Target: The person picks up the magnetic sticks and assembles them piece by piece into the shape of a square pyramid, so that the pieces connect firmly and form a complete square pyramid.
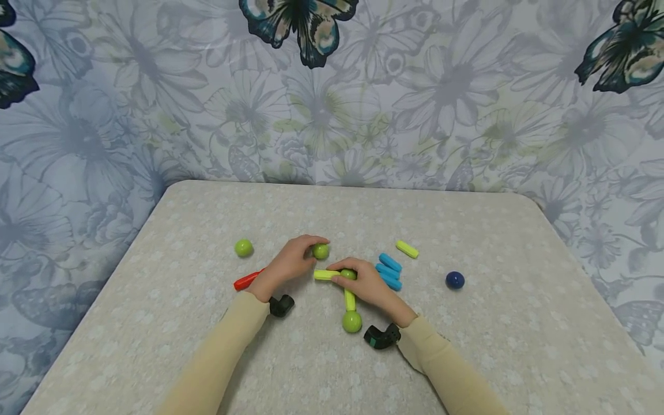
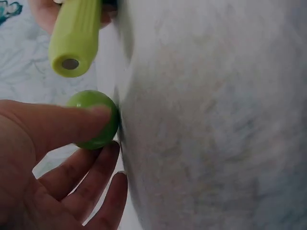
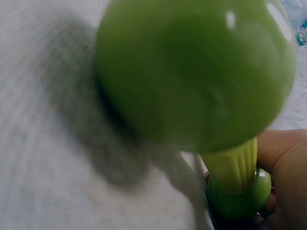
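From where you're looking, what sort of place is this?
Probably a room at home, set up as a play table: a table under a pale patterned cloth, floral butterfly fabric hung behind it, and toy magnetic sticks and balls scattered by both hands.

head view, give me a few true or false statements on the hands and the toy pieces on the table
1. The left hand pinches a green ball. True.
2. The dark blue ball lies in the right hand. False: it sits alone on the table, right of the hands.
3. Three blue sticks lie beside the right hand. True.
4. The red stick stands upright. False: it lies flat, by the left hand.
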`<state>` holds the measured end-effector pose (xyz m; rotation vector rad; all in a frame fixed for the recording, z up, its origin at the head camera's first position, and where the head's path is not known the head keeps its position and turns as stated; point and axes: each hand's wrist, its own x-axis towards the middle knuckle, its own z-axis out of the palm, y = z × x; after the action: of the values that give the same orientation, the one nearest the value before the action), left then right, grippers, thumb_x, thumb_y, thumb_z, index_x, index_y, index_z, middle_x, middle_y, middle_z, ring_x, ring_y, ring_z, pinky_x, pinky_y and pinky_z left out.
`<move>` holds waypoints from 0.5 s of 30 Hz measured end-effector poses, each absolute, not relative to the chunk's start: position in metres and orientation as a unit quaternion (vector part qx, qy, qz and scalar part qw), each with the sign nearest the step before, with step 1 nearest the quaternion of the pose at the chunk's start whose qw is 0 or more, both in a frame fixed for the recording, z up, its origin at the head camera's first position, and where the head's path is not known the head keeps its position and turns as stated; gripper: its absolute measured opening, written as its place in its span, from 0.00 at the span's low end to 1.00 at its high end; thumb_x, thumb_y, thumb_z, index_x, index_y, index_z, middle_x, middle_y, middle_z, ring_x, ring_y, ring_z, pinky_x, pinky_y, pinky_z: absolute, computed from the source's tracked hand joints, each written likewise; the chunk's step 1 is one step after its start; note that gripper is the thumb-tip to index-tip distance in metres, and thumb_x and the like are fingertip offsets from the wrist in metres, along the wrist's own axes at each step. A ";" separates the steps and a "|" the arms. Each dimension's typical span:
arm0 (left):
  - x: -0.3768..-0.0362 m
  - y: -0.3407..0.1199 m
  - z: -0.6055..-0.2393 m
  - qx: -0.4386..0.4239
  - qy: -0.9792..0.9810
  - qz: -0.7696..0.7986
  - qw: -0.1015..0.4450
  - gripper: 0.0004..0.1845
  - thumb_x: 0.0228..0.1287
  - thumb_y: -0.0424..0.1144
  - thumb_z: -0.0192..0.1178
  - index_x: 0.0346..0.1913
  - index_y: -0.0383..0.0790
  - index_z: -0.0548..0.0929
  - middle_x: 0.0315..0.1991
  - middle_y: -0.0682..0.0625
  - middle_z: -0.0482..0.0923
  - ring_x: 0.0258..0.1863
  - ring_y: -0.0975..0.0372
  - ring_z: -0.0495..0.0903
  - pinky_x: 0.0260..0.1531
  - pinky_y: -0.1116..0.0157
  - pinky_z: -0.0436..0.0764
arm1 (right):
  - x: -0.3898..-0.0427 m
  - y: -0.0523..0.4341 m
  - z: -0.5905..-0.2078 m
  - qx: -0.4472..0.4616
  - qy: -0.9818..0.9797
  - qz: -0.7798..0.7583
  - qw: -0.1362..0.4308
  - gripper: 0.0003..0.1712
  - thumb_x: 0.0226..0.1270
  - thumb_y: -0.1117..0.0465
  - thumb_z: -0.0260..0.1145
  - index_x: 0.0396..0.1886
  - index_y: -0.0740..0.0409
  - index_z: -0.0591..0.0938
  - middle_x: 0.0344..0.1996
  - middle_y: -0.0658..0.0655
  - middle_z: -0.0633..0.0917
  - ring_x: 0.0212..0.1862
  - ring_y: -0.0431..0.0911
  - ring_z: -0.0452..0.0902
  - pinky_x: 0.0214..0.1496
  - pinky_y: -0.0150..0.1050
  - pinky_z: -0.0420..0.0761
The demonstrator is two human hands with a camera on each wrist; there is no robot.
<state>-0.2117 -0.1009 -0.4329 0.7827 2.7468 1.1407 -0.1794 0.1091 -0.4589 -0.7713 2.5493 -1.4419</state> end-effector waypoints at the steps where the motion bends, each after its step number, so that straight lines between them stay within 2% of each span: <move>1: -0.213 -0.101 -0.433 0.252 0.897 0.362 0.033 0.23 0.56 0.23 0.62 0.56 0.36 0.77 0.54 0.42 0.74 0.54 0.51 0.71 0.53 0.54 0.69 | -0.179 0.109 -0.459 -0.253 0.842 -0.474 0.055 0.12 0.64 0.59 0.66 0.47 0.53 0.84 0.45 0.50 0.82 0.49 0.44 0.75 0.50 0.40 0.74; 7: -0.211 -0.105 -0.432 0.206 0.915 0.346 0.017 0.18 0.54 0.34 0.69 0.49 0.39 0.79 0.43 0.47 0.76 0.42 0.55 0.76 0.42 0.59 0.75 | -0.180 0.109 -0.461 -0.250 0.843 -0.474 0.054 0.12 0.64 0.61 0.66 0.47 0.53 0.84 0.45 0.50 0.82 0.48 0.44 0.76 0.49 0.40 0.74; 11: -0.193 -0.116 -0.426 0.176 0.916 0.361 -0.002 0.18 0.53 0.32 0.70 0.47 0.37 0.80 0.41 0.45 0.74 0.40 0.53 0.76 0.40 0.58 0.76 | -0.180 0.108 -0.461 -0.247 0.842 -0.476 0.056 0.12 0.64 0.60 0.65 0.47 0.53 0.84 0.45 0.50 0.82 0.48 0.44 0.76 0.49 0.40 0.74; 15: -0.173 -0.126 -0.423 0.182 0.913 0.365 0.012 0.18 0.52 0.30 0.70 0.48 0.36 0.80 0.42 0.46 0.78 0.40 0.55 0.78 0.40 0.59 0.77 | -0.180 0.109 -0.460 -0.242 0.841 -0.481 0.056 0.12 0.65 0.59 0.65 0.47 0.53 0.84 0.45 0.50 0.82 0.49 0.45 0.75 0.50 0.41 0.73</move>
<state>-0.1733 -0.1258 -0.4226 0.5661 2.8482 1.1371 -0.1800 0.1088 -0.4602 -0.7352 2.5512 -1.4601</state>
